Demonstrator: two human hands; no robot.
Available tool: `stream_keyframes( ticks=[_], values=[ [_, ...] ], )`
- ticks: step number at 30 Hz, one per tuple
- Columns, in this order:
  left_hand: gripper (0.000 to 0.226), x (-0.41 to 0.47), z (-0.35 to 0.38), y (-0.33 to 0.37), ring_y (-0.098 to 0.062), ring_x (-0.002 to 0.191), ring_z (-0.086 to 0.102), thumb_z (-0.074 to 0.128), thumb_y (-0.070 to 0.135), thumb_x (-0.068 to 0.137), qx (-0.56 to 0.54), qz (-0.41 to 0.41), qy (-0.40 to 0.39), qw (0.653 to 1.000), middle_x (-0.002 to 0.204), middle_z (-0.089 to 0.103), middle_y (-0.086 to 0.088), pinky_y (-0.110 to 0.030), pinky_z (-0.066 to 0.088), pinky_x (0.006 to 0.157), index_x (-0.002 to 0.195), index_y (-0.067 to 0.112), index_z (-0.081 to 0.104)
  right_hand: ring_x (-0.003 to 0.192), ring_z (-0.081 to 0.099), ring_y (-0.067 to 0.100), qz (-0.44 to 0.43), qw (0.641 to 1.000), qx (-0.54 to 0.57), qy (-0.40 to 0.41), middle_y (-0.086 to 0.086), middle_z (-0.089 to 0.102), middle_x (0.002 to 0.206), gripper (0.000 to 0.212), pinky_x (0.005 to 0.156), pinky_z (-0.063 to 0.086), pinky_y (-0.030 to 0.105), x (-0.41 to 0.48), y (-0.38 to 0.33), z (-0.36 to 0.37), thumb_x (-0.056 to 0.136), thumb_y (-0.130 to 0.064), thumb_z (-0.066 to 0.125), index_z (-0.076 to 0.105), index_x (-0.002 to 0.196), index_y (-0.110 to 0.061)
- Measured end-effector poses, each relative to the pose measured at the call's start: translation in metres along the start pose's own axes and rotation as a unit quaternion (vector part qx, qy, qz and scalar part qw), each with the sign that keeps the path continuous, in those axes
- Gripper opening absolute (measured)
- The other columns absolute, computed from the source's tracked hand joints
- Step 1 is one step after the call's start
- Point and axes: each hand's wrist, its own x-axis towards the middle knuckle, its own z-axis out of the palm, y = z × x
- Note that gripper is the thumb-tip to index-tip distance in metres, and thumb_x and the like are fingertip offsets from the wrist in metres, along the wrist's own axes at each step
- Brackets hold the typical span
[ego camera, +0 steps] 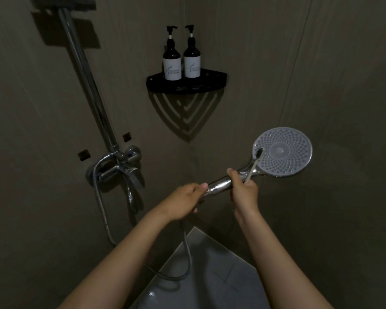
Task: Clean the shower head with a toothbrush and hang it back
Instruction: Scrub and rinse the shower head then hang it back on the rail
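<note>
1. Chrome shower head (282,151) sat at three o'clock of centre, its nozzle face towards the camera.
2. The left hand (183,200) gripped the handle's end.
3. The right hand (243,189) clasped both handle and toothbrush (253,165), bristles at the face's nine o'clock edge.

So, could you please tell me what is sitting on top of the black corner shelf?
Two dark pump bottles with white labels stand side by side on the corner shelf. Its rim hides their bases.
</note>
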Motion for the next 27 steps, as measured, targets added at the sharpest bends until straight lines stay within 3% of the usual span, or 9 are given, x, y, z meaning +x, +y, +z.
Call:
stream_keyframes(
  ticks=[3,5,9,12,14,19,23,25,27],
  values=[
    [0.052,-0.004,-0.006,-0.002,-0.009,0.044,0.055,0.022,0.036,0.102,-0.114,-0.005,-0.115,0.987,0.061,0.061,-0.005,-0.02,0.046,0.052,0.104,0.0,0.06,0.071,0.054,0.014,-0.016,1.0,-0.001,0.0,0.003,0.056,0.076,0.022,0.065,0.044,0.026,-0.003,-0.004,0.002,0.083,-0.028,0.068,0.055,0.087,-0.01],
    [0.046,-0.006,-0.007,-0.006,-0.008,0.041,0.053,0.028,0.03,0.101,-0.176,0.005,-0.12,0.977,0.054,0.056,-0.001,-0.016,0.045,0.049,0.093,0.002,0.063,0.064,0.051,0.012,-0.023,1.0,0.0,-0.001,0.001,0.053,0.071,0.02,0.06,0.041,0.024,-0.003,-0.004,0.003,0.084,-0.027,0.067,0.054,0.082,-0.011],
    [0.01,-0.003,-0.004,-0.013,-0.005,0.045,0.053,0.059,0.013,0.089,-0.145,0.079,-0.019,0.986,0.056,0.059,0.004,-0.016,0.044,0.05,0.081,0.009,0.059,0.074,0.055,0.016,-0.016,1.0,-0.01,0.006,0.005,0.057,0.079,0.028,0.061,0.042,0.025,-0.002,-0.003,0.002,0.084,-0.028,0.068,0.057,0.095,-0.005],
    [0.017,-0.003,-0.002,-0.022,-0.01,0.062,0.061,0.074,0.02,0.077,0.004,0.155,0.08,0.985,0.07,0.063,0.005,-0.028,0.051,0.059,0.08,0.02,0.057,0.084,0.057,0.02,-0.015,1.0,-0.008,0.009,0.01,0.059,0.091,0.04,0.063,0.043,0.026,-0.003,-0.002,0.002,0.083,-0.031,0.068,0.058,0.107,-0.001],
    [0.016,-0.004,-0.001,-0.02,-0.014,0.065,0.062,0.071,0.027,0.08,0.002,0.153,0.086,0.984,0.072,0.063,0.004,-0.03,0.05,0.062,0.083,0.021,0.057,0.087,0.058,0.02,-0.009,1.0,-0.002,0.003,0.01,0.06,0.093,0.04,0.071,0.044,0.028,-0.004,-0.004,0.002,0.083,-0.031,0.068,0.057,0.108,-0.001],
    [0.035,-0.002,-0.006,0.002,-0.014,0.048,0.061,0.03,0.03,0.101,-0.165,0.008,-0.127,0.978,0.058,0.064,-0.001,-0.022,0.047,0.058,0.092,0.01,0.056,0.069,0.052,0.012,-0.011,1.0,0.004,-0.027,0.001,0.055,0.075,0.026,0.062,0.04,0.024,-0.005,-0.005,0.001,0.084,-0.03,0.067,0.057,0.095,-0.009],
    [0.034,-0.004,-0.011,0.004,-0.009,0.044,0.05,0.034,0.027,0.1,-0.172,0.014,-0.173,0.97,0.049,0.048,0.006,-0.02,0.045,0.054,0.083,0.007,0.056,0.064,0.049,0.009,-0.023,0.999,-0.002,-0.023,-0.001,0.053,0.072,0.023,0.057,0.038,0.023,-0.005,-0.004,0.002,0.084,-0.03,0.067,0.056,0.089,-0.011],
    [0.03,-0.007,-0.006,0.008,-0.014,0.05,0.051,0.039,0.03,0.099,-0.049,0.053,-0.102,0.992,0.056,0.05,-0.001,-0.03,0.043,0.059,0.083,0.01,0.053,0.071,0.055,0.013,-0.024,1.0,0.002,-0.003,0.004,0.058,0.079,0.026,0.061,0.042,0.024,-0.006,-0.007,0.002,0.085,-0.027,0.066,0.058,0.095,-0.005],
    [0.03,-0.011,0.001,0.015,-0.025,0.076,0.06,0.04,0.039,0.097,0.27,0.098,0.006,0.958,0.081,0.063,-0.011,-0.035,0.044,0.07,0.099,0.012,0.054,0.081,0.06,0.018,-0.011,1.0,0.005,0.023,0.01,0.063,0.091,0.033,0.066,0.046,0.027,-0.007,-0.008,0.002,0.085,-0.026,0.066,0.059,0.103,0.0]
  ],
)
